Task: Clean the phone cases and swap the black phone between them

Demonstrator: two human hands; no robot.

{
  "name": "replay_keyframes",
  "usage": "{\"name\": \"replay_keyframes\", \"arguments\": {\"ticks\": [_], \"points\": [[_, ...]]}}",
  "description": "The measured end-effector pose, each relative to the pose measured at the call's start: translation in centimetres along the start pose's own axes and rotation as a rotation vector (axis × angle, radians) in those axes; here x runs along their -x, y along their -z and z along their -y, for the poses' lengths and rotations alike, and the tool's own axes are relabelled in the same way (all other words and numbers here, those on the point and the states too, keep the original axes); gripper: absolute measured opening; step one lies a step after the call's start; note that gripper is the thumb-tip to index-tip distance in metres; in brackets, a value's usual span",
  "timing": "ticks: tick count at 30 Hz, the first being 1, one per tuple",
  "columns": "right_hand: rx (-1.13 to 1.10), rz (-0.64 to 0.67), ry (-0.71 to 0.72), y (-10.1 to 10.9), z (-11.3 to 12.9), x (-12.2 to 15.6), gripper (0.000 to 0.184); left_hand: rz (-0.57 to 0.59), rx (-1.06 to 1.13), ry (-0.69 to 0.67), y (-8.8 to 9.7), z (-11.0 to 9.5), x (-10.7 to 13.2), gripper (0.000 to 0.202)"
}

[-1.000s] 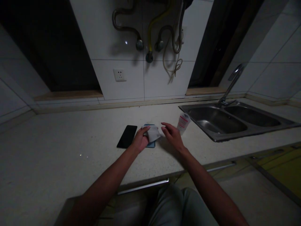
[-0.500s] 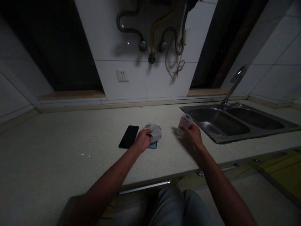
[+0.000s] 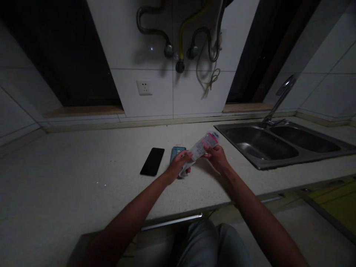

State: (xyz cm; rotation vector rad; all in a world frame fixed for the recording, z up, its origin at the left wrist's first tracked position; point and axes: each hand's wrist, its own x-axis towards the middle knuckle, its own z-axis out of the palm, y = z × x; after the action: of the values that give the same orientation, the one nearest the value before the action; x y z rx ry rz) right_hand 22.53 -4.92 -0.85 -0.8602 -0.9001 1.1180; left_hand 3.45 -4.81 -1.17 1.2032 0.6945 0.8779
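Note:
A pale, crinkled plastic packet (image 3: 198, 148) with a pink band and small print slants above the counter between my hands. My left hand (image 3: 177, 165) is closed on its lower end, where some whitish crumpled material hangs below the fingers. The upper end, near the pink band, is pinched by my right hand (image 3: 217, 157). Partly hidden behind my left hand lies a blue phone case (image 3: 174, 152) on the counter. To its left a black smartphone (image 3: 152, 161) rests flat, screen up.
The pale countertop (image 3: 83, 159) runs along a tiled wall with a power socket (image 3: 144, 88). A steel double sink (image 3: 261, 142) with a faucet (image 3: 280, 98) is set in at the right. Pipes (image 3: 180, 44) and a looped cord (image 3: 213, 79) hang on the wall. Drawer handles line the front edge.
My hands have come together from apart. My right hand moved left with the pink-banded packet, and my left hand now grips its lower end. More of the blue case shows.

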Motion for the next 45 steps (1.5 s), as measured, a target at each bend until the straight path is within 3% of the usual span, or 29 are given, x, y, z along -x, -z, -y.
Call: {"name": "replay_keyframes", "arguments": {"ticks": [6, 12, 21, 29, 34, 38, 43, 45], "points": [[0.050, -0.027, -0.042, -0.9, -0.7, 0.9, 0.048, -0.052, -0.209, 0.007, -0.5, -0.6, 0.5, 0.058], [0.030, -0.051, -0.062, -0.8, -0.6, 1.4, 0.044, 0.058, -0.226, -0.013, 0.2, -0.2, 0.3, 0.053], [0.023, -0.043, -0.112, -0.9, -0.3, 1.9, 0.049, 0.119, -0.091, 0.089, 0.8, -0.1, 0.4, 0.054], [-0.059, -0.028, -0.163, -0.7, -1.3, 1.7, 0.046, 0.064, -0.005, 0.063, 0.2, -0.9, 0.8, 0.045], [-0.202, -0.056, -0.133, -0.4, -1.5, 1.0, 0.045, -0.065, 0.113, 0.059, -0.3, -0.9, 0.7, 0.051], [-0.273, -0.097, -0.040, -0.4, -1.3, 0.8, 0.042, 0.002, 0.257, 0.046, -0.4, -1.0, 0.1, 0.054], [-0.382, -0.219, 0.040, 0.3, -1.0, 0.2, 0.038, -0.175, 0.460, 0.149, 0.6, -0.9, -0.8, 0.022], [-0.385, -0.241, 0.086, 0.9, -0.9, -0.1, 0.040, -0.214, 0.490, 0.158, 0.9, -0.8, -1.0, 0.022]]}}
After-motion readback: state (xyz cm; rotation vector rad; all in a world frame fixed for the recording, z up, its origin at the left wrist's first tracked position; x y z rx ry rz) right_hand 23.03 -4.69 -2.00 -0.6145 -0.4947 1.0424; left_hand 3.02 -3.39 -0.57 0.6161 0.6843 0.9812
